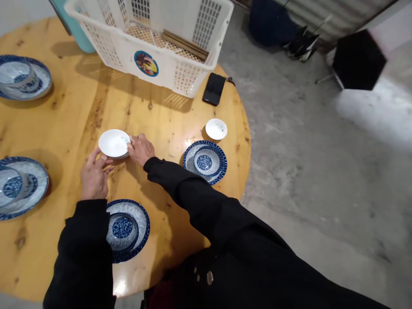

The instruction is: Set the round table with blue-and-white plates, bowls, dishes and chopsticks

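Observation:
Over the wooden table, a small stack of white bowls (113, 143) sits between my hands; a second rim shows under the top bowl. My right hand (141, 149) pinches the right rim of the stack. At its lower left is my left hand (95, 177), fingers apart, the index fingertip at the rim; whether it bears any weight I cannot tell. Below lies a blue-and-white plate (144, 223) with a matching bowl (122, 227) on it, partly covered by my left sleeve. Another blue-rimmed plate (222, 165) with a bowl (204, 162) stands to the right, near a single white bowl (216, 129).
A white plastic basket (116, 47) with brown sticks (185, 44) inside stands at the back. Beside it lies a black phone (213, 89). More plates (43, 180) with bowls are on the left. The round table's edge (248, 141) curves at right; umbrellas (358, 60) rest on the floor.

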Demonstrator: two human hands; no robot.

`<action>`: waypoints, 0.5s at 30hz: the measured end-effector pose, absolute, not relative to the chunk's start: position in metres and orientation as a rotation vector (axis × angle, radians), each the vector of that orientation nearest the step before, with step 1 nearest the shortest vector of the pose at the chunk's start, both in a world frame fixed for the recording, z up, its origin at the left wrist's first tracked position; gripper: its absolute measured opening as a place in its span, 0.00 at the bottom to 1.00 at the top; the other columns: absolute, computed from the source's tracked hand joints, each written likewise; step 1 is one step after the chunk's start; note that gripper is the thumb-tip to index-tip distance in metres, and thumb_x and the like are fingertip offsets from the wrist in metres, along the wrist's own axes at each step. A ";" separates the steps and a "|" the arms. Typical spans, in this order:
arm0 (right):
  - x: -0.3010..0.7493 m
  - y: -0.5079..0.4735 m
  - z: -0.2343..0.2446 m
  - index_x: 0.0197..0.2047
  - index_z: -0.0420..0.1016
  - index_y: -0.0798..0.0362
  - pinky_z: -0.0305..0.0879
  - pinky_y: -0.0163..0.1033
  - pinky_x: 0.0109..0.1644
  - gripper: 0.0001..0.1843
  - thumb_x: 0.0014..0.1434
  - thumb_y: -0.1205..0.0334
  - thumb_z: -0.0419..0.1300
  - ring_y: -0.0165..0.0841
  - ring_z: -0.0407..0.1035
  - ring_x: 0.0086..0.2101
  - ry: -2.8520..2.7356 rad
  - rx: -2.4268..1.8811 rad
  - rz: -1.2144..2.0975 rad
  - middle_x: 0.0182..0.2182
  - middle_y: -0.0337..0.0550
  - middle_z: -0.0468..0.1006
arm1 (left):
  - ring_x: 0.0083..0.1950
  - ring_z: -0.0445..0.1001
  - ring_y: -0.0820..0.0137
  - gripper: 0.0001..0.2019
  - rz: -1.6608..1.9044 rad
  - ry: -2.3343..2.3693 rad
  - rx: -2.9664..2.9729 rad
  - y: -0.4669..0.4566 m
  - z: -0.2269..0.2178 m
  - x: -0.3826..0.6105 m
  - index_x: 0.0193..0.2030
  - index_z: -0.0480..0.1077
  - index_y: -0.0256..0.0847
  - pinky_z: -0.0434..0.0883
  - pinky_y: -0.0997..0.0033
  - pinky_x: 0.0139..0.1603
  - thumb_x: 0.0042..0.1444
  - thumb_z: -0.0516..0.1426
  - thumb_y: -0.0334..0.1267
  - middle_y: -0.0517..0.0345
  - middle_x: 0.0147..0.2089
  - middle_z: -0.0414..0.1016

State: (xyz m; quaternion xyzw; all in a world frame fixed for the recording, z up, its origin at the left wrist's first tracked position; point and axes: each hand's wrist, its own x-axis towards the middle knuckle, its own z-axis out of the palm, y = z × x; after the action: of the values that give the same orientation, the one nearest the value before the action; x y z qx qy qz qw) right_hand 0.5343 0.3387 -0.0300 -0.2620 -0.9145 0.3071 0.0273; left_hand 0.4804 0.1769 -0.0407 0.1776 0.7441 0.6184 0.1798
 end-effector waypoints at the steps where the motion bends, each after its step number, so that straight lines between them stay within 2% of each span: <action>1: 0.534 0.338 -0.030 0.52 0.72 0.54 0.73 0.45 0.49 0.16 0.69 0.55 0.52 0.35 0.70 0.40 -2.798 -0.811 0.964 0.45 0.44 0.71 | 0.47 0.80 0.59 0.20 1.782 2.055 0.509 0.178 -0.035 0.481 0.57 0.65 0.48 0.78 0.52 0.42 0.60 0.55 0.48 0.52 0.44 0.77; 5: 0.541 0.337 -0.034 0.49 0.73 0.53 0.73 0.47 0.51 0.13 0.67 0.56 0.56 0.38 0.71 0.42 -2.590 -0.772 1.121 0.42 0.46 0.74 | 0.49 0.79 0.64 0.19 1.849 2.046 0.412 0.183 0.004 0.502 0.58 0.64 0.52 0.78 0.59 0.48 0.60 0.57 0.45 0.56 0.45 0.77; 9: 0.575 0.340 -0.041 0.50 0.69 0.49 0.76 0.47 0.49 0.13 0.67 0.52 0.53 0.36 0.72 0.42 -2.218 -0.598 1.329 0.44 0.44 0.77 | 0.48 0.79 0.66 0.25 1.796 2.000 0.416 0.182 0.038 0.545 0.64 0.60 0.45 0.76 0.60 0.51 0.61 0.57 0.43 0.56 0.43 0.77; 15: 0.689 0.335 -0.033 0.51 0.69 0.49 0.77 0.39 0.34 0.18 0.65 0.47 0.53 0.34 0.74 0.35 -2.143 -0.598 1.418 0.43 0.45 0.79 | 0.54 0.76 0.63 0.30 1.718 1.687 0.382 0.159 0.038 0.641 0.69 0.52 0.44 0.73 0.55 0.56 0.63 0.54 0.48 0.45 0.59 0.72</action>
State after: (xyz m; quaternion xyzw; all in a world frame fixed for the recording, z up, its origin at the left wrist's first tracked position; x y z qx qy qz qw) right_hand 0.6887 0.3350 -0.0329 -0.2194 -0.7868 0.5204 0.2491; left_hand 0.6409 0.1588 0.0378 0.1470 0.6496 0.6616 0.3445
